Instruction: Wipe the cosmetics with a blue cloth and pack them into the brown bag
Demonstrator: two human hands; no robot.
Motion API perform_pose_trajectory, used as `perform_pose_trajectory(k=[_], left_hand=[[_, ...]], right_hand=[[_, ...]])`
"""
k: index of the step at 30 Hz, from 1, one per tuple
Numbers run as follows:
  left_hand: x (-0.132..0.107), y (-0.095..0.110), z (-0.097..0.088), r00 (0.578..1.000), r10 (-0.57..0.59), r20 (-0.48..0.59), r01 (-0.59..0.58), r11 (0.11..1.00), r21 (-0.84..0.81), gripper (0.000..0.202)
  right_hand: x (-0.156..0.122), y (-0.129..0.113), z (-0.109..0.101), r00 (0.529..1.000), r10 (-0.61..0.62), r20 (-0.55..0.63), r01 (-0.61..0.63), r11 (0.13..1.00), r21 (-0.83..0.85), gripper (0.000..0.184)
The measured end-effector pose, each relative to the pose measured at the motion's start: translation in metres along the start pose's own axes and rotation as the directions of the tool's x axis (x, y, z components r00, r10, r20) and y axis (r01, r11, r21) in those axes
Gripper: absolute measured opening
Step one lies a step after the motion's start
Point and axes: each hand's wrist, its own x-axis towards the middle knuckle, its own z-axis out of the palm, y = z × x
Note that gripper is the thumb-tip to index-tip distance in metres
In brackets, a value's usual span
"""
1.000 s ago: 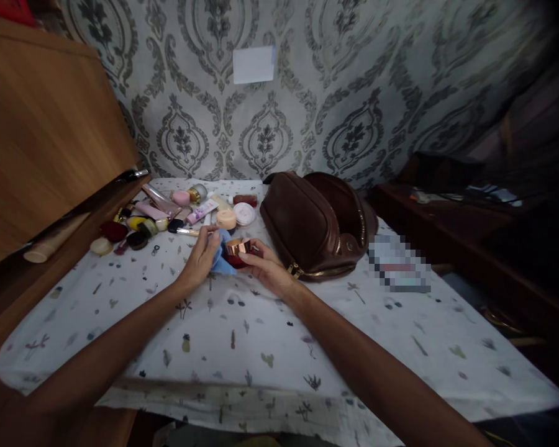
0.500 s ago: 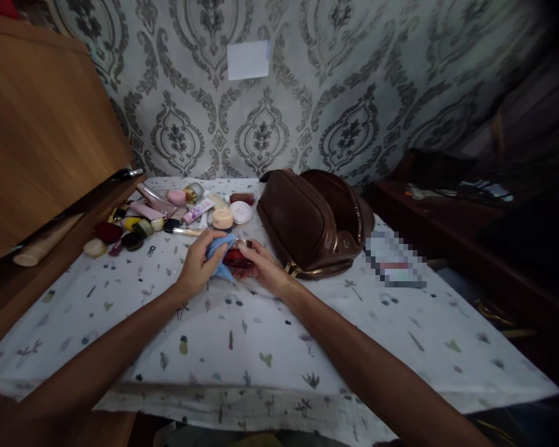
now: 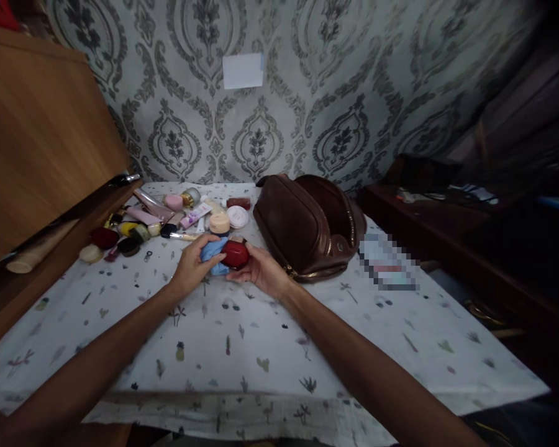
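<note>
In the head view, my right hand (image 3: 266,273) is closed round a small, rounded, glossy red bottle (image 3: 235,254), which looks like a perfume bottle. My left hand (image 3: 193,264) grips a crumpled light blue cloth (image 3: 213,251) and presses it against the bottle's left side. Both hands are just above the tablecloth, and fingers hide parts of the bottle and cloth. Just beyond them lie a makeup brush (image 3: 184,236) and a peach-coloured jar (image 3: 219,223). To the right of my right hand stands a dark brown leather bag (image 3: 289,220) with its zipped top gaping.
Several cosmetics, among them a pink tube (image 3: 142,215), a dark red round item (image 3: 104,238) and a white round compact (image 3: 237,216), lie at the back left. A pixelated flat item (image 3: 389,264) lies right of the bag. A wooden cabinet (image 3: 41,118) borders the left.
The red bottle has turned in my hands, so its broad red face now shows upward. The cloth stays against it. The whole view has shifted slightly.
</note>
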Motion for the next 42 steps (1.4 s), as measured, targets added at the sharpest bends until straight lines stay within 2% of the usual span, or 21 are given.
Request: perform_pose_trajectory(k=[3, 9, 12, 16, 18, 25, 28, 32, 35, 37, 39, 42], left_hand=[[0.0002, 0.0023, -0.0012, 1.0, -0.022, -0.019, 0.022, 1.0, 0.007, 0.026], [-0.0011, 0.0035, -0.0005, 0.999, 0.033, -0.032, -0.033, 0.999, 0.013, 0.021], [-0.0015, 0.0058, -0.0017, 0.991, 0.13, -0.025, -0.129, 0.991, 0.041, 0.026], [-0.0015, 0.0095, -0.0055, 0.941, 0.32, 0.108, -0.331, 0.939, 0.096, 0.034], [-0.0011, 0.0092, -0.0072, 0.92, 0.36, 0.153, -0.379, 0.918, 0.116, 0.03], [0.0017, 0.0023, -0.0098, 0.947, 0.306, 0.103, -0.319, 0.935, 0.155, 0.013], [0.0029, -0.0001, -0.0103, 0.944, 0.317, 0.092, -0.328, 0.931, 0.161, 0.009], [0.0024, 0.0018, -0.0089, 0.923, 0.369, 0.106, -0.382, 0.909, 0.165, 0.024], [0.0008, 0.0045, -0.0073, 0.87, 0.463, 0.17, -0.49, 0.848, 0.2, 0.04], [-0.0001, 0.0046, -0.0067, 0.836, 0.504, 0.215, -0.545, 0.807, 0.227, 0.044], [-0.0007, 0.0032, -0.0066, 0.832, 0.505, 0.228, -0.552, 0.795, 0.251, 0.043], [-0.0014, 0.0, -0.007, 0.85, 0.482, 0.213, -0.525, 0.807, 0.27, 0.037]], right_hand=[[-0.0032, -0.0032, 0.0009, 1.0, -0.007, 0.01, 0.008, 1.0, -0.013, 0.045], [-0.0048, -0.0067, 0.0028, 0.997, -0.054, 0.049, 0.054, 0.999, 0.008, 0.044], [-0.0049, -0.0064, 0.0035, 0.998, -0.03, 0.048, 0.029, 0.999, 0.019, 0.037], [-0.0056, -0.0053, 0.0042, 0.999, -0.04, 0.025, 0.04, 0.999, 0.003, 0.031], [-0.0054, -0.0043, 0.0038, 0.998, -0.057, 0.021, 0.057, 0.998, -0.014, 0.032], [-0.0043, -0.0017, 0.0013, 0.998, -0.059, -0.001, 0.059, 0.997, -0.051, 0.03], [-0.0061, -0.0031, 0.0008, 0.999, -0.044, 0.02, 0.045, 0.998, -0.034, 0.029], [-0.0066, -0.0043, 0.0016, 1.0, -0.016, 0.012, 0.017, 0.996, -0.083, 0.031], [-0.0054, -0.0034, 0.0032, 0.999, -0.022, -0.033, 0.016, 0.985, -0.169, 0.033], [-0.0051, -0.0027, 0.0044, 0.998, -0.024, -0.063, 0.009, 0.974, -0.228, 0.035], [-0.0055, -0.002, 0.0054, 0.996, -0.028, -0.086, 0.004, 0.961, -0.275, 0.038], [-0.0074, -0.0007, 0.0069, 0.99, -0.056, -0.126, 0.009, 0.938, -0.346, 0.041]])
